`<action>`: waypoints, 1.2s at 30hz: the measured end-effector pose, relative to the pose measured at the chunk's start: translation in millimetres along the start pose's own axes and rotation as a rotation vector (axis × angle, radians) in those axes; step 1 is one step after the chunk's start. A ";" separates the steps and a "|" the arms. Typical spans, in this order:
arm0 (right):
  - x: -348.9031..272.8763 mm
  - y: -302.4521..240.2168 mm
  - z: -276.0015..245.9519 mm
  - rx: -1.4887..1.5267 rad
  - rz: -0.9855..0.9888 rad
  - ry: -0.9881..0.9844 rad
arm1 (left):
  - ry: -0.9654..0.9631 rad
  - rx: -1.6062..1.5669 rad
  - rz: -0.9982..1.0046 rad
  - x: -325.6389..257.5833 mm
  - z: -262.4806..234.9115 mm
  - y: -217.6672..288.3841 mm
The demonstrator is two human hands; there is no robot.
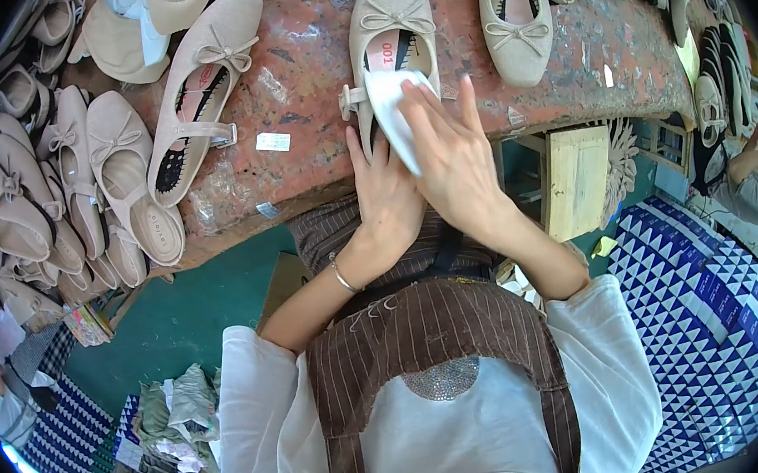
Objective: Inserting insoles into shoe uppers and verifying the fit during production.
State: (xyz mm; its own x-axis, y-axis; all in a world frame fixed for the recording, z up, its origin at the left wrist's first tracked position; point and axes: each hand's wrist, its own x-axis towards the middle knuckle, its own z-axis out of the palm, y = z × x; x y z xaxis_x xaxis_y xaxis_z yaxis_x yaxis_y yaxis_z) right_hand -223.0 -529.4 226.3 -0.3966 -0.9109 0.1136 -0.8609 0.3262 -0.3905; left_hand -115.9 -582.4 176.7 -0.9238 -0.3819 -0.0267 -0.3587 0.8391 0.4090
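Observation:
A beige flat shoe (386, 3) with a bow and a side strap lies on the worn workbench in front of me, toe pointing away. My left hand (387, 201) grips it round the heel, a finger beside the buckle strap. In my right hand (456, 161) is a white curved pad (392, 112), held over the shoe's opening with the fingers pressed on its face. The pad covers the rear of the opening; a pink lining with red print shows ahead of it. My thumbs are hidden.
Single beige shoes lie left (200, 80) and right (518, 18) on the workbench (301, 89). Many more are heaped at the far left (20, 207). Below the bench's right part stands a wooden stool (577, 183); blue-and-white patterned boxes (688, 316) are stacked at right. Another person (752, 182) sits there.

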 end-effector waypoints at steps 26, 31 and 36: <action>75.7 24.1 50.3 -0.429 0.021 0.236 | 0.178 -0.044 -0.002 7.3 15.4 -0.3; 115.0 26.2 28.1 -0.383 0.118 -0.452 | 0.244 0.043 -0.006 20.2 5.4 -5.0; 116.4 31.0 -28.4 0.278 -0.164 -0.413 | 0.213 -0.394 0.142 6.3 -75.9 -59.5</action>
State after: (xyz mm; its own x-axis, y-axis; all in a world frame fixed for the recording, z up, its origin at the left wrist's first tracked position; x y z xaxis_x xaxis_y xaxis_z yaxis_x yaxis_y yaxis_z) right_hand -304.9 -618.2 253.4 -0.0566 -0.9864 -0.1543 -0.7619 0.1425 -0.6318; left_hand -90.2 -664.1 221.4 -0.8974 -0.3795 0.2251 -0.1149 0.6936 0.7111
